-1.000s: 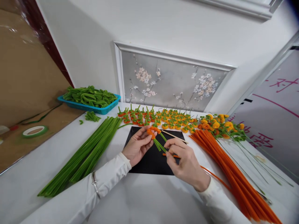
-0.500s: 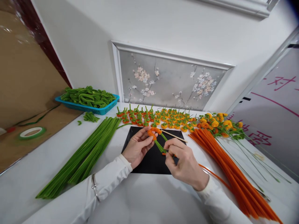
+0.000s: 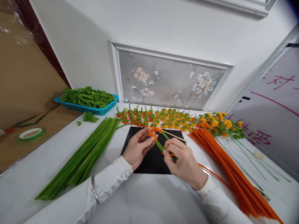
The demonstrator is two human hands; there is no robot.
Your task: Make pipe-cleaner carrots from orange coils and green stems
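Between the thumb and fingers of my left hand is a coiled orange pipe cleaner, bent into a curve. Green pipe cleaner stems run from it down to the right. My right hand pinches those green stems near their lower ends. Both hands are above a black mat. A thin wooden stick lies across the mat's far right corner. Part of an orange piece on the mat is hidden behind my right fingers.
Green pipe cleaners lie at left, orange ones at right. Rows of small orange and yellow pumpkins stand behind the mat. A blue basket holds green pieces. Finished-looking yellow flowers and green tape flank the sides.
The orange coil has been opened into a wider curve, its right end stretched toward the right stem. My right fingers have shifted slightly left along the green stems.
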